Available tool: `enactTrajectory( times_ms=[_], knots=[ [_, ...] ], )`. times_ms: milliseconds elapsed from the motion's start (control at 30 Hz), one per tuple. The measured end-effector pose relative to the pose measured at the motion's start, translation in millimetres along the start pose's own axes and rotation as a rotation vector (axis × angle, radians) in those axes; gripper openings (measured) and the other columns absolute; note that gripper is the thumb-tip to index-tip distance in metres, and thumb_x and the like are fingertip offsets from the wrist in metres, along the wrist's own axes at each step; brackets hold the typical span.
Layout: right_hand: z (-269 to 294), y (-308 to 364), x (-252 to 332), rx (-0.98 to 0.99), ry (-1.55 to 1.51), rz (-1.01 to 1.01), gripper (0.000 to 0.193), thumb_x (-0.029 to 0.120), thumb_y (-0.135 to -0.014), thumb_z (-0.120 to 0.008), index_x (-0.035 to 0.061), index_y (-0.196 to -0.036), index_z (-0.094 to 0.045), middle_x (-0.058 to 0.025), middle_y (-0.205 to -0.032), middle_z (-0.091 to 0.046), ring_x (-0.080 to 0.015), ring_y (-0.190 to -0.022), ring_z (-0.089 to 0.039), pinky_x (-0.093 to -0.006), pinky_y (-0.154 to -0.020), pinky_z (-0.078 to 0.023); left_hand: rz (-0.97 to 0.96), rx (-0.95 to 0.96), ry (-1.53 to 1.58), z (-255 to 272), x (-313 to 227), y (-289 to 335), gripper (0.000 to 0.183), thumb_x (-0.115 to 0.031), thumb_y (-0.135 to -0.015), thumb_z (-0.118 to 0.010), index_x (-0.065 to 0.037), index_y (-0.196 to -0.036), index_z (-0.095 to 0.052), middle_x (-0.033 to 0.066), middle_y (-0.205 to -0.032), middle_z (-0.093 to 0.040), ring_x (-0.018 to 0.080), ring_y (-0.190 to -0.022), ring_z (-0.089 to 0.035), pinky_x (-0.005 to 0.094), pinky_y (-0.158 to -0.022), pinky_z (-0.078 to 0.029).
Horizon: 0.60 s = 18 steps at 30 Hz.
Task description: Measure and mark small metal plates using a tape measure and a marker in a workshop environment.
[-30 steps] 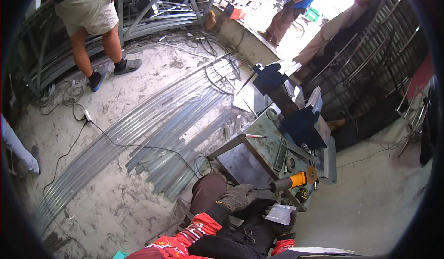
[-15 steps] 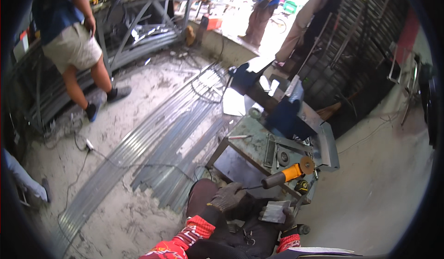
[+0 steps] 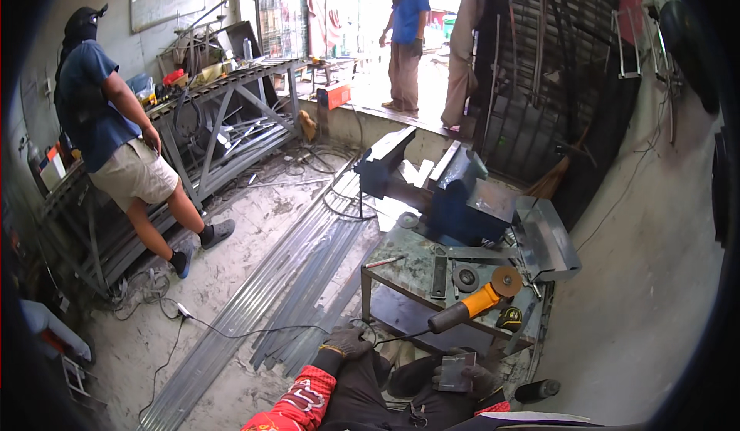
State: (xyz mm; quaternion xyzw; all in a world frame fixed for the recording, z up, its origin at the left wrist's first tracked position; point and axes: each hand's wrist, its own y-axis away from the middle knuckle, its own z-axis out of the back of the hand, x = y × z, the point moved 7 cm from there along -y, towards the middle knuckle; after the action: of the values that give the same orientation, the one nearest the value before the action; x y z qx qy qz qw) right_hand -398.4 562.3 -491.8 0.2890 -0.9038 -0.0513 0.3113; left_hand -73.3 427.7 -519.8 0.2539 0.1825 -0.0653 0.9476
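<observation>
My gloved left hand [image 3: 348, 342] rests on my left knee with nothing in it, its fingers lying over the dark trousers. My gloved right hand [image 3: 484, 382], low at the right over my lap, is closed on a small square metal plate [image 3: 458, 372]. Just beyond it on the low workbench lies an orange angle grinder [image 3: 481, 300] with a brown disc, its black handle toward me. A yellow and black tape measure [image 3: 509, 319] sits beside the grinder. Behind them stands a large blue bench vise [image 3: 462, 214].
A bent metal channel [image 3: 546, 238] sits at the bench's right end. Long metal profiles [image 3: 262, 277] cover the floor at the left, crossed by a black cable [image 3: 254, 331]. A person [image 3: 123, 123] stands by the far-left rack; another [image 3: 407, 38] is in the doorway. A dark cylinder [image 3: 537, 390] lies near my right hand.
My view has tilted upward, showing more of the doorway and people. The metal plate in my right hand has turned, showing a flat face. My left hand stays on my knee.
</observation>
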Motion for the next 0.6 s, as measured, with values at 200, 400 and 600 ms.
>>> enactTrajectory(
  times_ms=[200, 400, 600],
  knots=[
    [1, 3, -4, -0.011, -0.032, -0.007, 0.083, 0.014, -0.082, -0.084, 0.0058, -0.151, -0.040, -0.0300, -0.131, -0.063, -0.0508, -0.121, -0.065, -0.0626, -0.107, -0.052, 0.051, -0.028, 0.107, 4, -2, -2, 0.073, -0.061, -0.090, -0.061, -0.014, -0.147, -0.061, 0.0185, -0.151, -0.057, 0.0428, -0.134, -0.056, 0.0508, -0.115, -0.044],
    [-12, 1, 2, -0.038, 0.006, -0.005, 0.084, 0.015, -0.081, -0.085, 0.0059, -0.152, -0.039, -0.0296, -0.130, -0.064, -0.0500, -0.119, -0.066, -0.0604, -0.106, -0.054, -0.006, -0.108, 0.169, 8, 2, 1, 0.073, -0.061, -0.089, -0.063, -0.011, -0.142, -0.065, 0.0184, -0.144, -0.063, 0.0413, -0.131, -0.059, 0.0490, -0.113, -0.045],
    [-17, 2, 5, -0.064, 0.006, -0.015, 0.089, 0.016, -0.079, -0.086, 0.0060, -0.153, -0.037, -0.0294, -0.129, -0.064, -0.0486, -0.118, -0.067, -0.0590, -0.105, -0.055, -0.036, -0.146, 0.145, 7, 3, 0, 0.071, -0.060, -0.090, -0.064, -0.008, -0.138, -0.067, 0.0204, -0.136, -0.067, 0.0422, -0.127, -0.060, 0.0492, -0.112, -0.046]
  ],
)
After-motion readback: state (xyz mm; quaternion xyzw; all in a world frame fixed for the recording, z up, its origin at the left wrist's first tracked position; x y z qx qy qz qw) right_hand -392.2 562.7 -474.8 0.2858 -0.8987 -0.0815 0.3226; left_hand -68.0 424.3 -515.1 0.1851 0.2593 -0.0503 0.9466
